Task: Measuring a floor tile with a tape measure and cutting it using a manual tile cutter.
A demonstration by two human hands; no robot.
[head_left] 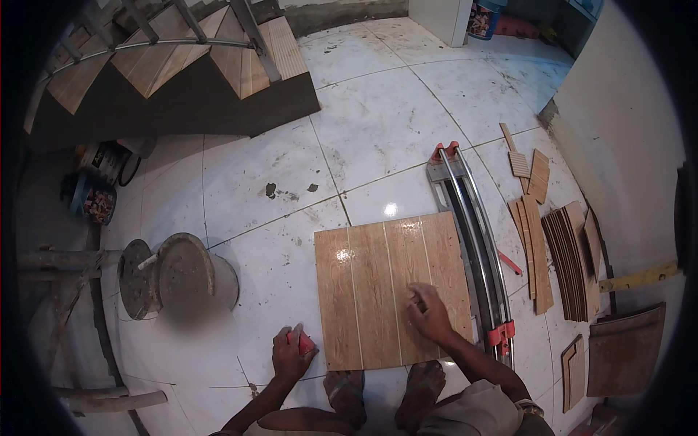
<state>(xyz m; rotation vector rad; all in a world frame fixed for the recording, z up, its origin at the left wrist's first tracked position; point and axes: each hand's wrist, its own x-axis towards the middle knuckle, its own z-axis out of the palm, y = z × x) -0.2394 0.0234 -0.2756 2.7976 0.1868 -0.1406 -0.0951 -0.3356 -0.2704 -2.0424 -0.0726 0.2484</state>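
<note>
Over wood-look plank tile (371, 291): right hand (429, 312), fingers half curled; cannot tell if touching or pinching anything.
Left of tile: left hand (289, 357) gripping red object (306, 344), partly finger-covered, kind unclear.
Tile position: flat before the feet (345, 392), right edge beside tile cutter (474, 231).
Grey bucket (227, 282): lower front blurred out.

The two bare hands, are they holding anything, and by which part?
The left hand holds a small red blocky object by its left side. Whether the right hand holds something small, I can't tell.
</note>
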